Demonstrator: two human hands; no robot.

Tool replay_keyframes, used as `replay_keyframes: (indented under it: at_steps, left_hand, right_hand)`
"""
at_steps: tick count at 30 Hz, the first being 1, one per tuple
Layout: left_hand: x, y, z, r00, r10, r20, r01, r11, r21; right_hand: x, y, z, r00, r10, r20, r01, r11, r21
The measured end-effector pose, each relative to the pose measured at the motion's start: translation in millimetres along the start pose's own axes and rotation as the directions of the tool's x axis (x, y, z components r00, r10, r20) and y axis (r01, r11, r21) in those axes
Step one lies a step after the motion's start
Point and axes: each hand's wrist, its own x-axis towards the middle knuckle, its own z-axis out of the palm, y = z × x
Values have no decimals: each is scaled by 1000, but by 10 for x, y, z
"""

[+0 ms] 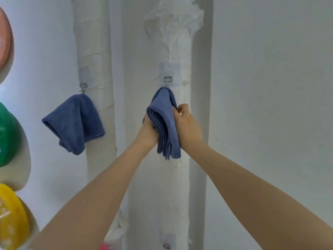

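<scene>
From the head camera: straight ahead a white wall (270, 87) with two wrapped pipes running up it. On the left pipe (95, 42), a left hook (83, 85) carrying a second blue towel (75, 121), hanging well apart from both hands. Along the left edge of the view, one below another, a pink disc (4, 42), a green disc (9, 136) and a yellow disc (10, 213). On the right pipe (178, 186), crumpled plastic wrap (173, 24) up high, an upper hook (168, 79) at mid-height and a lower hook (166, 246) near the bottom. Just under the upper hook, the folded blue towel (164, 121), top bunched at the prong, layers hanging in front of the pipe. Both forearms stretched up and forward. Left hand (148, 130) against the towel's left side, fingers hidden behind the cloth, grip impossible to tell. Right hand (187, 123) at the towel's right edge, fingers curled and pinching the cloth, a thin ring (185, 112) on one finger.
</scene>
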Motion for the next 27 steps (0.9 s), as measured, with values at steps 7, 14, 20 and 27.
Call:
replay_keyframes:
  at_steps: [7, 14, 20, 27]
  left_hand:
    - [-1287, -334, -196, 995, -101, 11, 93, 947, 307]
    - [-2964, -904, -225, 847, -423, 320, 335, 894, 297]
    - [-4443, -1219, -359, 631, -629, 454, 448, 774, 448]
    - [-5815, -1280, -484, 424, -827, 369, 677, 561, 477]
  right_hand:
    - [-1331, 336, -2, 943, 110, 313, 0, 944, -331]
    - [-3089, 95, 4, 749, 296, 593, -94, 933, -347]
    - [-4484, -89, -59, 489, 323, 810, -137, 946, -294]
    - [-5616, -155, -220, 190, 323, 927, -38, 946, -321]
